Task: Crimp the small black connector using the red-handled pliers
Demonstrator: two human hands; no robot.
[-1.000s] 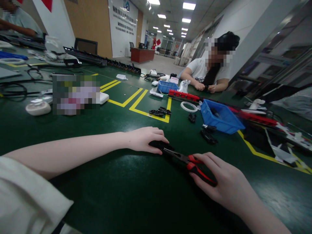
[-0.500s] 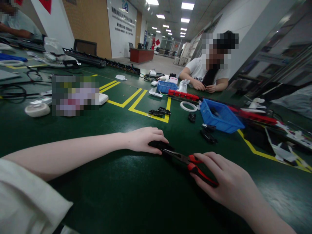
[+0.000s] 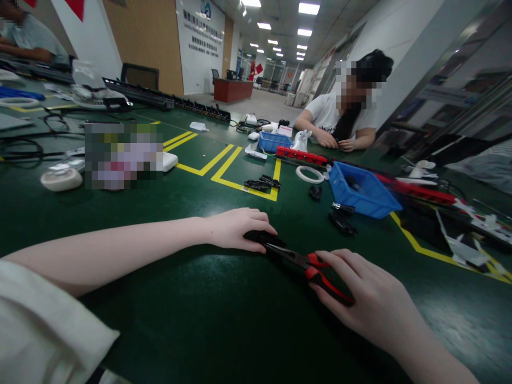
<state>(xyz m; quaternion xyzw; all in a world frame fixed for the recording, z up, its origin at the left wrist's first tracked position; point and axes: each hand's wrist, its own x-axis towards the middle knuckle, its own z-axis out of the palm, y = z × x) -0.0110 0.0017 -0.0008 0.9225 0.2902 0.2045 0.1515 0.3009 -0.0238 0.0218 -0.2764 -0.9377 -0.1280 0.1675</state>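
My left hand (image 3: 240,228) is closed around a small black part (image 3: 260,238), pressed down on the green tabletop (image 3: 208,309). Its fingers cover much of that part, so its kind is hard to make out. In my right hand (image 3: 368,290) are needle-nose pliers (image 3: 318,269) with red and black handles. Their long jaws point left and reach the black part beside my left thumb. Whether the tips grip it or only touch it, I cannot tell.
Beyond my hands lie several black parts (image 3: 262,183), with more black pieces (image 3: 342,221) near a blue bin (image 3: 362,192). A white ring (image 3: 310,175) rests beside the bin. Across the table sits a person (image 3: 340,122). A white rounded device (image 3: 62,178) is at the left.
The pliers and my right hand have shifted very slightly left. My left hand keeps its place on the black part.
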